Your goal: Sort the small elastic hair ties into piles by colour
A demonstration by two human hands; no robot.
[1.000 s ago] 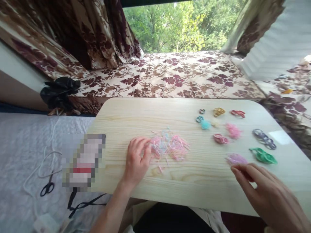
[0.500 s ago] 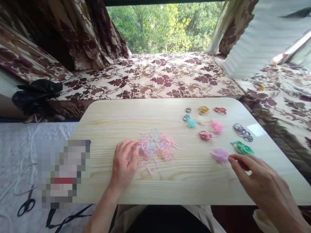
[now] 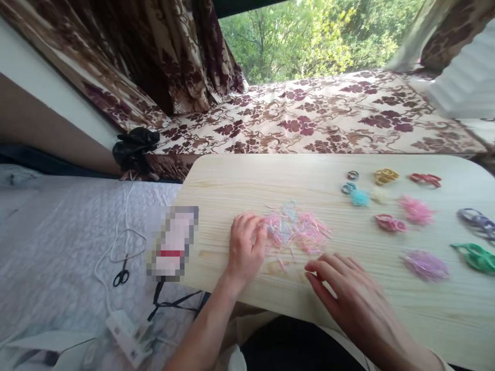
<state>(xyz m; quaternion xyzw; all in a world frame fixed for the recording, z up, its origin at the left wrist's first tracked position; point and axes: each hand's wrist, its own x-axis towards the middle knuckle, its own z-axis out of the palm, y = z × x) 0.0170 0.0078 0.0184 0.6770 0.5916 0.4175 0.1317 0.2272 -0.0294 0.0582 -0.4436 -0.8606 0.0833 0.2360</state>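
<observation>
A loose pile of tiny pastel elastic bands (image 3: 309, 232), mostly pink with some purple and pale blue, lies on the wooden tabletop. At its left edge rests my left hand (image 3: 245, 245), fingers bent and thumb apart, the fingertips touching the bands. My right hand (image 3: 348, 288) hovers just in front of the pile. Its thumb and forefinger are apart, with nothing visible between them. To the right are separate heaps: purple bands (image 3: 425, 265), pink bands (image 3: 416, 209), light blue bands (image 3: 360, 198) and pale cream bands (image 3: 380, 195).
Around the heaps lie thicker hair ties: yellow (image 3: 385, 176), red (image 3: 425, 179), rose (image 3: 390, 223), green (image 3: 479, 257) and grey-purple (image 3: 475, 219). A blurred-out object (image 3: 174, 245) is at the table's left edge. Scissors (image 3: 121, 277) and a power strip (image 3: 129, 337) are on the bedding.
My right hand has moved left from the purple heap to the front of the mixed pile. My left hand stays at the pile's left edge. The view has turned left.
</observation>
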